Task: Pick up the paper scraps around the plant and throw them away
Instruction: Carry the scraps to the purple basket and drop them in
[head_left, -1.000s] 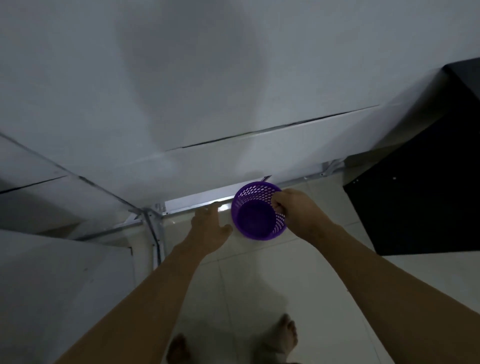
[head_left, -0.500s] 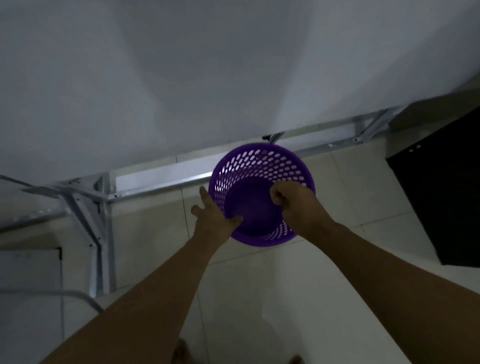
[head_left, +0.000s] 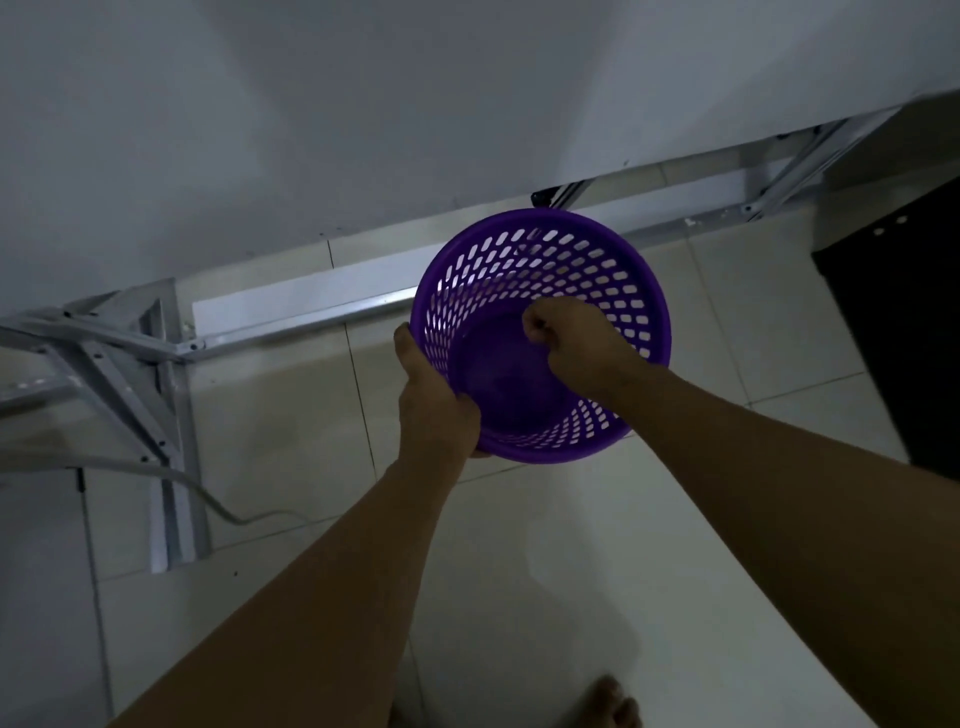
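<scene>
A purple perforated basket is held above the tiled floor, its opening facing me. My left hand grips its near left wall, thumb along the rim. My right hand is clenched in a fist inside the basket's mouth, knuckles up; whatever it may hold is hidden by the fingers. The basket's bottom looks dark and bare. No plant and no paper scraps are in view.
A white tabletop fills the upper half, its edge just beyond the basket. Its grey metal frame and crossbar run below it. A pale cable lies on the floor at left. A black object stands at right. My bare foot shows below.
The basket has come up and closer to me and looks larger. My left hand went from touching its side to gripping it. My right fist moved over the rim into the opening.
</scene>
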